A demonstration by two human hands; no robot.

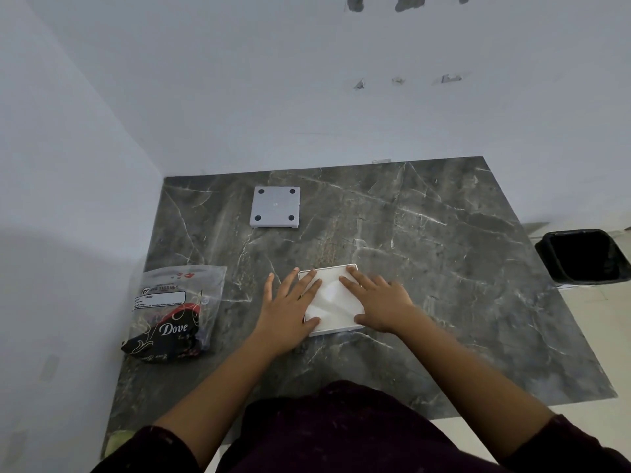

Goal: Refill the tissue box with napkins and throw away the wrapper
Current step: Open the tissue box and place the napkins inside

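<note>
A square white tissue box lies open-side up on the dark marble table, filled with white napkins. My left hand lies flat on the napkins' left side, fingers spread. My right hand lies flat on their right side, fingers apart. Neither hand grips anything. The box's grey base plate, with round black feet at its corners, rests upside down at the back of the table. The clear plastic wrapper, printed black and red with "Dove", lies slack at the table's left edge.
White walls close the table in at the back and the left. A black bin stands on the floor past the table's right edge. My dark sleeves and lap fill the bottom of the view.
</note>
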